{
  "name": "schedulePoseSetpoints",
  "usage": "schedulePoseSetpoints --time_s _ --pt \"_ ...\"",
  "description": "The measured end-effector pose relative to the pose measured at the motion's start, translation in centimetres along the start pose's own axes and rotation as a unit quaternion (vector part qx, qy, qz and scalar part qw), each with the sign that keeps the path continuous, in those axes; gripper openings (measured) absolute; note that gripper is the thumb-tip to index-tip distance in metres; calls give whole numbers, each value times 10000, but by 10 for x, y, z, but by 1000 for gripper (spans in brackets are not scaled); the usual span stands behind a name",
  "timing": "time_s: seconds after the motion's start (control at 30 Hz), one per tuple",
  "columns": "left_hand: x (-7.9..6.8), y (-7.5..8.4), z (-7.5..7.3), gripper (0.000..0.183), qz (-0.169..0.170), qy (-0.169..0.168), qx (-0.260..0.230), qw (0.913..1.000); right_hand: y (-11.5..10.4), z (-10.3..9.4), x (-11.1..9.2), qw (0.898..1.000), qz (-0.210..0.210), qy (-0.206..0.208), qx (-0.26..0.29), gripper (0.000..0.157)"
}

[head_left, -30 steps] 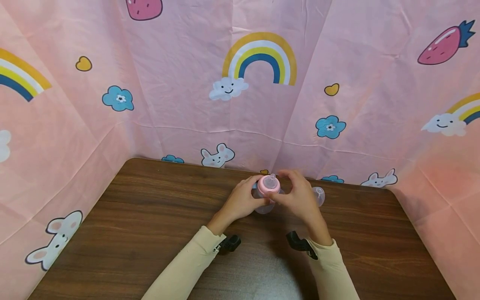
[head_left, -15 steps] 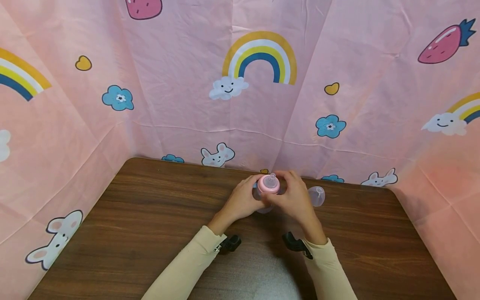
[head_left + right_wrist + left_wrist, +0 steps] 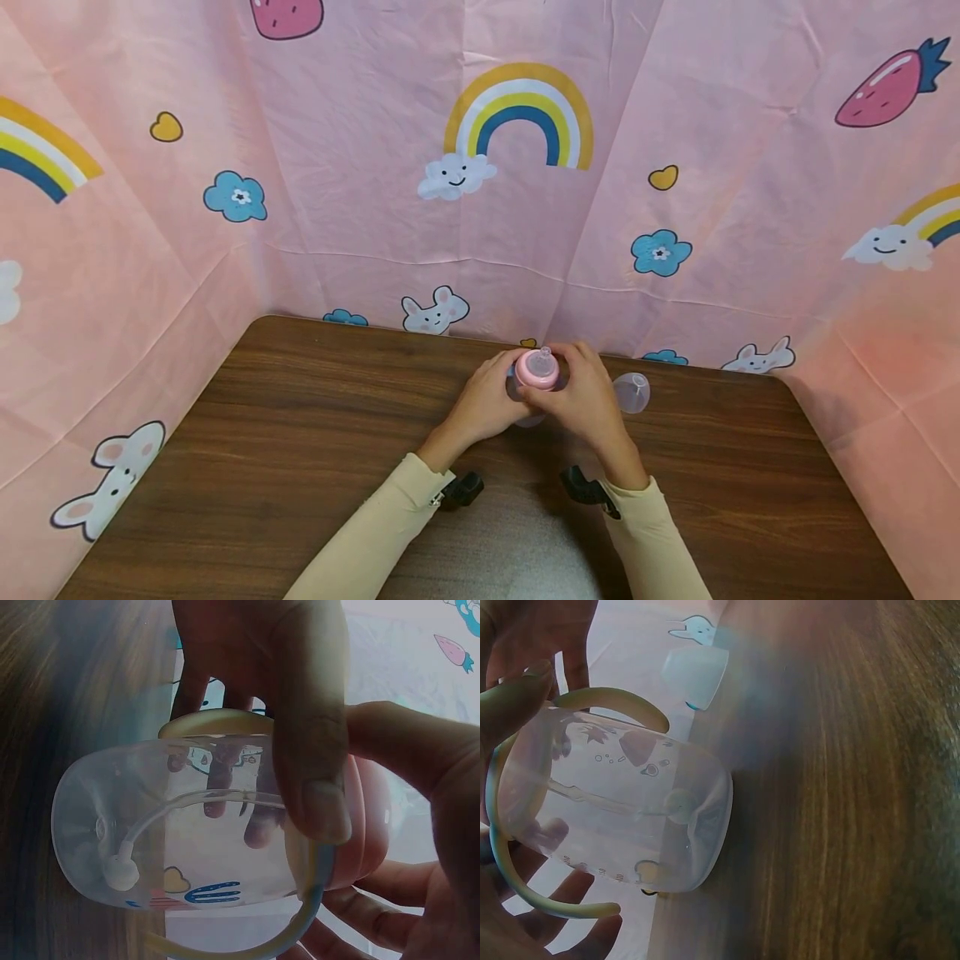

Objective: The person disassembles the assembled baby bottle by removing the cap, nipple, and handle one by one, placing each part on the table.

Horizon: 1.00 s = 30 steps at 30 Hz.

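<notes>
Two hands are gripping one clear bottle (image 3: 247,874) near the table's (image 3: 315,425) far edge, the left hand (image 3: 486,402) holding its body and the right hand (image 3: 591,398) its pink collar (image 3: 527,377). It is looking light, stiff and slick, the collar probably offering surer purchase than the soft teat (image 3: 542,363). Both wrist views are revealing an inner straw (image 3: 187,798) that the head view is not showing.

bottle (image 3: 537,371): 1 | handles (image 3: 622,703): 2 | clear cover (image 3: 630,395): 1 | hands (image 3: 483,402): 2 | sleeves (image 3: 375,529): 2 | table (image 3: 300,417): 1

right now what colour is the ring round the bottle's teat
Pink: the ring around the clear teat shows its colour best in the head view.
</notes>
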State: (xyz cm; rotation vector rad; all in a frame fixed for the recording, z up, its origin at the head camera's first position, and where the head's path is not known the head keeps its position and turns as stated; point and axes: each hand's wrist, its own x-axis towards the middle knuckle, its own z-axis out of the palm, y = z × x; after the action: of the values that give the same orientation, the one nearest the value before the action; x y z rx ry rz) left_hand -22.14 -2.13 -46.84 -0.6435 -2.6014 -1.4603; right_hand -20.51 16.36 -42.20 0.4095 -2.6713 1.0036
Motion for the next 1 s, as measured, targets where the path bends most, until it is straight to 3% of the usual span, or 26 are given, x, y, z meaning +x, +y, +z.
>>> schedulePoseSetpoints --time_s 1.0 --pt "-1 1 3 76 71 56 263 9996 -2 4 0 9996 202 -27 -172 73"
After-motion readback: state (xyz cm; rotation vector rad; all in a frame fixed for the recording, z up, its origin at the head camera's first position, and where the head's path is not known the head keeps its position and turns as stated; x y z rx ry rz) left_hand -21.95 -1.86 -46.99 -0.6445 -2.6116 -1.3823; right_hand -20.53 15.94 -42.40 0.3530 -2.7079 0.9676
